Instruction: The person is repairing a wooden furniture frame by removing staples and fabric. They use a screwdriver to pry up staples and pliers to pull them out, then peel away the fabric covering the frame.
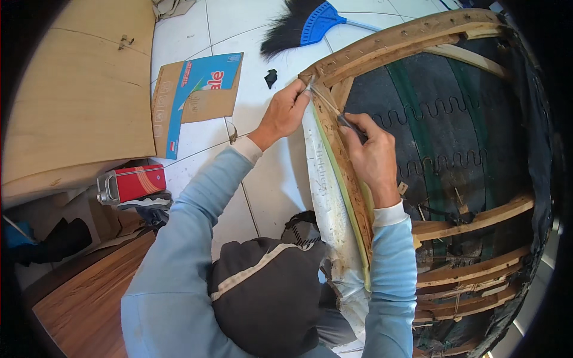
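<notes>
Though near the wooden frame (412,37), broom (319,25) outside

Below and ahead of you: a glossy white tiled floor (200,143) with thin dark joints. Farthest from you, a broom with a fan-shaped blue plastic head and black bristles (320,24), pale handle running off to your right. Nearer you, a small, irregular black scrap (271,79). To your left, a cut piece of brown-and-blue printed cardboard (191,95); near its lower right corner, a thin, curled brownish strip (233,132).
</notes>
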Tool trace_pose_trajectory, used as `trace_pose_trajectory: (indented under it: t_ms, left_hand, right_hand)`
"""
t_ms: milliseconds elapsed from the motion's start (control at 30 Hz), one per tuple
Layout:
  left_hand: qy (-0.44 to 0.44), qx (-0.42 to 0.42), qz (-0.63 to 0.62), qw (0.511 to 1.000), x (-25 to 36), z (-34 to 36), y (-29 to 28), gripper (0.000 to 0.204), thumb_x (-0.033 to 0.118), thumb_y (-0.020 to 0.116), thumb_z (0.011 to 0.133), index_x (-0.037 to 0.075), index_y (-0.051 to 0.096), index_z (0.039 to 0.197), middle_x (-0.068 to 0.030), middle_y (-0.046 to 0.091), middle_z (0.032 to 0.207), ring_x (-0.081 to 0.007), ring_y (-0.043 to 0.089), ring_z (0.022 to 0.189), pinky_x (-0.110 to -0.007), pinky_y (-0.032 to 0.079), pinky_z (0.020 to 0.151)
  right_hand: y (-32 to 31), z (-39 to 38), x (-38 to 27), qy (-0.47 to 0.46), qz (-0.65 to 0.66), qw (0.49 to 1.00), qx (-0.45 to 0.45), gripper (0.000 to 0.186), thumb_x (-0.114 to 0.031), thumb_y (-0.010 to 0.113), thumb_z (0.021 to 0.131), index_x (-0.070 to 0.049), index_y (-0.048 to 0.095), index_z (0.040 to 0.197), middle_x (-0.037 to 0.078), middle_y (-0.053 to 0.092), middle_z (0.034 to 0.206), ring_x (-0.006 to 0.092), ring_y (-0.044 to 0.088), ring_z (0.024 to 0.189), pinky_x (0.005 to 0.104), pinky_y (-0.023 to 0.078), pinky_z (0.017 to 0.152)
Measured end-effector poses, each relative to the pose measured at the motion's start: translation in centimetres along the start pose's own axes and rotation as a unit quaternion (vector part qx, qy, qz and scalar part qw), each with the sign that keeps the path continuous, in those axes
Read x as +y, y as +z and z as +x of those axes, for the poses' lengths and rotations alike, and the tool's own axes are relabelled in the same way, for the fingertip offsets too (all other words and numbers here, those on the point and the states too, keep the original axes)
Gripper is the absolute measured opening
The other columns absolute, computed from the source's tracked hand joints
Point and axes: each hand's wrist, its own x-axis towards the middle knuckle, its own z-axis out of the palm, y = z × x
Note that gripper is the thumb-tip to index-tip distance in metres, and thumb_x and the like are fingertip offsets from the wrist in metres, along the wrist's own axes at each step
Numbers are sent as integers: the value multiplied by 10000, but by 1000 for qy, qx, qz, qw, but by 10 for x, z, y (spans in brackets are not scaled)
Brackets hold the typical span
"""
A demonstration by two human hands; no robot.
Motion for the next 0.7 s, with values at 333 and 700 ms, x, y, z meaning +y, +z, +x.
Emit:
trace_pose_trajectory:
  t_ms: [333,700]
  left_hand:
    - [-16,71,-111,991,-37,-12,17,242,218,531,1123,42,502,960,-45,491,797,-142,452,787,-363,445,730]
    - [-61,53,-174,981,-26,-4,13,210,262,504,1124,97,589,1026,33,502,901,-81,437,872,-288,401,797]
  right_hand:
    - [15,13,-80,103,6,994,-17,359,-122,690,1011,16,681,1343,273,788,1081,315,804,919,409,609,811]
    - [252,94,-164,321,363,864,136,503,-25,579,996,-14,444,1480,178,618,1180,247,662,877,438,568,667]
